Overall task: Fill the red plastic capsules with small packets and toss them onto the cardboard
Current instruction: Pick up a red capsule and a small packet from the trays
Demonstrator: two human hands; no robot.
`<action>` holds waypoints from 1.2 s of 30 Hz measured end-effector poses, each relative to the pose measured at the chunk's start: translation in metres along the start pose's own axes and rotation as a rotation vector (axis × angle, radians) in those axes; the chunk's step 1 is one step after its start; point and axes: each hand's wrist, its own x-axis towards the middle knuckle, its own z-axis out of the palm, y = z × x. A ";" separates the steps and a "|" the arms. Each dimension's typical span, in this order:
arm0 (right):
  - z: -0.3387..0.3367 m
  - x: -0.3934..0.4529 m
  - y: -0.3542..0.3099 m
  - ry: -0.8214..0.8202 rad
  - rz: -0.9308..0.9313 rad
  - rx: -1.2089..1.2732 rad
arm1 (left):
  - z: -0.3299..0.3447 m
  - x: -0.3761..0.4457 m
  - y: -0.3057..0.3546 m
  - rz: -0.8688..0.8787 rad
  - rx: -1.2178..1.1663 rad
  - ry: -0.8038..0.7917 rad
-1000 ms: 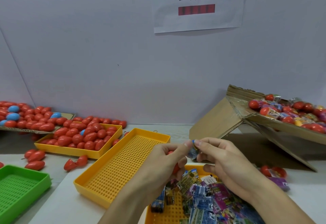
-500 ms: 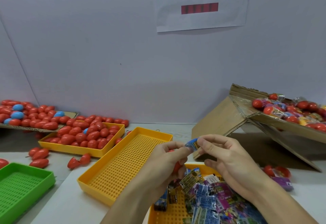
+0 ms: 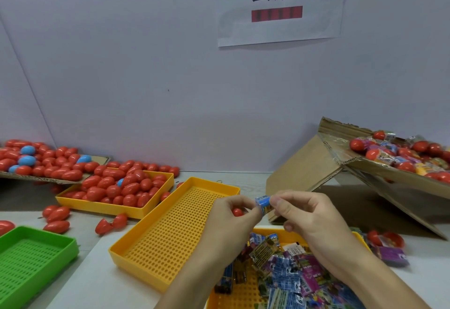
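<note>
Since a second ago your hands sit slightly higher and the blue packet (image 3: 263, 203) shows more between them; trays and piles unchanged.

Head view:
- Your left hand (image 3: 231, 221) has fingers curled round a red capsule (image 3: 237, 212); only a small red patch shows between thumb and fingers, so you can't tell if it's one half or whole.
- Your right hand (image 3: 308, 218) pinches the blue packet between thumb and forefinger, its other fingers curled under. Packet touches your left thumb tip, right at the capsule; whether it's inside yet can't be told.
- Both hands hover above the far end of the packet tray (image 3: 267, 232), a yellow tray heaped with small printed packets (image 3: 292, 274).
- Left of it, a yellow perforated tray (image 3: 170, 230), nothing in it. Further left, a green tray (image 3: 34, 257).
- Behind that, a yellow tray of red capsules (image 3: 117, 187), a few loose ones on the table (image 3: 80, 286) beside it.
- Far left, flat cardboard (image 3: 99, 160) heaped with red capsules plus a few blue.
- Right side, tilted cardboard (image 3: 316, 162) carrying red capsules mixed with packets. Near its foot, a purple packet (image 3: 392, 256) and a couple of red pieces.
- Paper sign (image 3: 280, 6) on the wall.
</note>
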 end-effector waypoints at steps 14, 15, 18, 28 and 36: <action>0.003 0.001 0.001 0.027 -0.014 -0.001 | -0.001 -0.001 0.002 -0.082 -0.179 -0.027; 0.003 0.001 0.002 0.029 -0.013 0.001 | -0.001 -0.001 0.002 -0.084 -0.180 -0.028; 0.003 0.003 0.004 0.032 -0.007 0.042 | -0.002 0.000 0.001 -0.081 -0.171 -0.036; -0.010 0.011 0.015 0.232 0.122 0.012 | -0.001 0.006 -0.001 -0.161 -0.250 -0.031; -0.013 0.014 0.022 0.252 0.165 -0.029 | -0.005 0.003 -0.001 -0.068 -0.047 0.064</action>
